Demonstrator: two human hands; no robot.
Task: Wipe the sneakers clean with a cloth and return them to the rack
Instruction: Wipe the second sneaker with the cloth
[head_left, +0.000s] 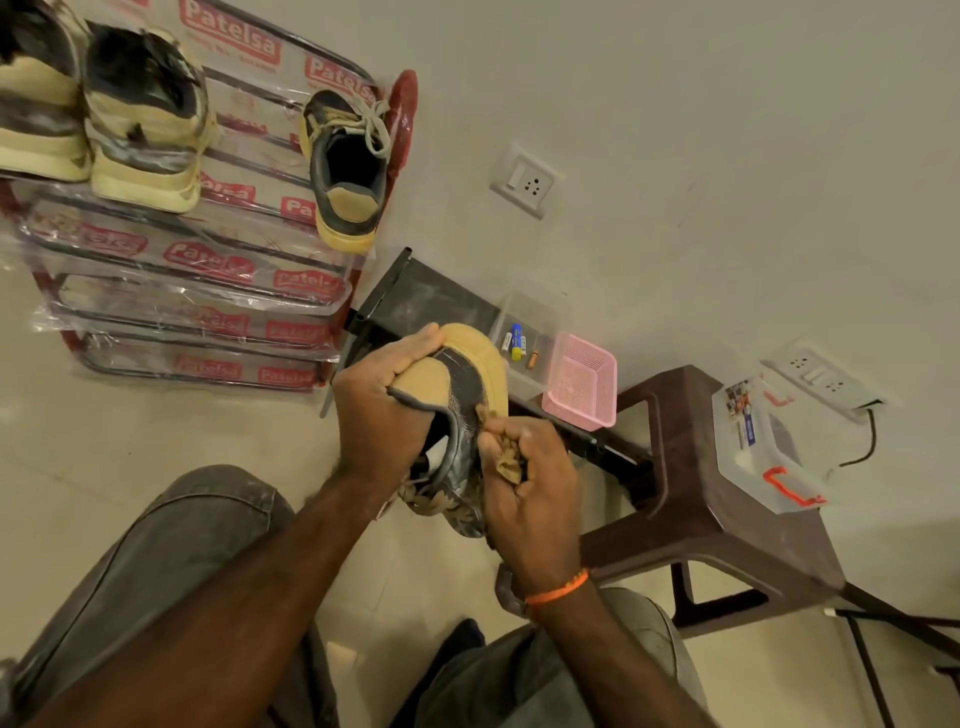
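My left hand (387, 410) grips the heel of a tan and black sneaker (465, 379), held heel-up in front of my knees. My right hand (527, 480) is bunched around a small tan cloth (506, 460) pressed against the sneaker's black side. Its laces hang below between my hands. The matching sneaker (349, 166) stands on the top shelf of the plastic-wrapped rack (208, 260). A second pair, cream and black (140, 119), sits at the rack's left end.
A brown plastic stool (696, 499) stands to the right with a clear lidded box (763, 447) on it. A pink basket (582, 382) and a clear tray with batteries (519, 343) rest on a dark low stand against the wall. Wall sockets (527, 182) are above.
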